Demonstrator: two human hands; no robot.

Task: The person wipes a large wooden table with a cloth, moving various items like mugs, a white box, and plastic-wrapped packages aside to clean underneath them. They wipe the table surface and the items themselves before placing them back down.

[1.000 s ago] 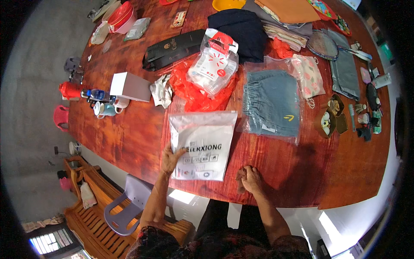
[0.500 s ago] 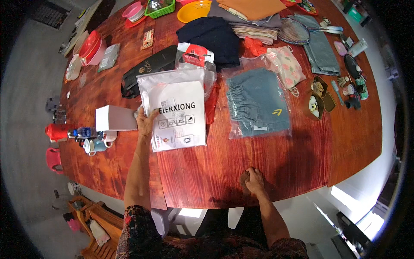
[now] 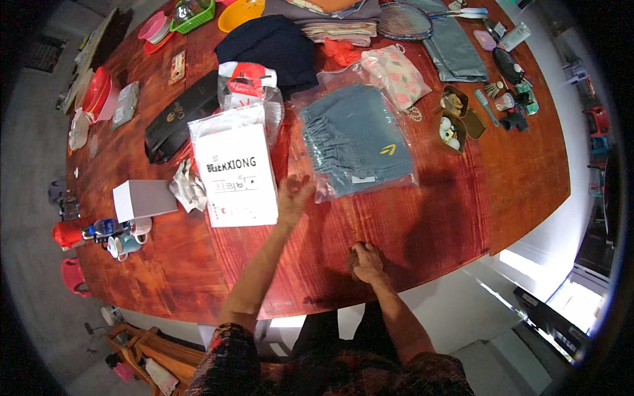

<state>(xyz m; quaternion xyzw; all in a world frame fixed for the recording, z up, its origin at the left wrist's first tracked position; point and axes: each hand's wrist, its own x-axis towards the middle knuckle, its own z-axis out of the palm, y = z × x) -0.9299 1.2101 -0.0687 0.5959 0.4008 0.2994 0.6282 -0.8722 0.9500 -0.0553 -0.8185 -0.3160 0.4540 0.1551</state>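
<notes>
Reddish wood grain runs under both my hands: the table is a big rounded slab, and I am standing at its near edge. My right hand rests closest to me, fingers curled loosely down on the bare wood near the edge, holding nothing. My left hand is farther out, lifted a little over the wood with the fingers spread open and empty. It sits between two packets, just beside the right edge of the white flat packet and near the lower left corner of the clear bag of grey-blue cloth; I cannot tell whether my fingertips touch either one.

The white flat packet lies face up with dark print on it, its top end overlapping a clear pouch with red and white contents. To its left sit a crumpled scrap of plastic and a small grey box, with a few mugs and a bottle at the left rim.

Farther off, a long black case lies slanted beside the pouch, and a dark navy garment is heaped behind it. A floral pouch lies just beyond the cloth bag, with small open tins to the right. At the far side are a racket, folded grey fabric, an orange bowl and a green basket.
</notes>
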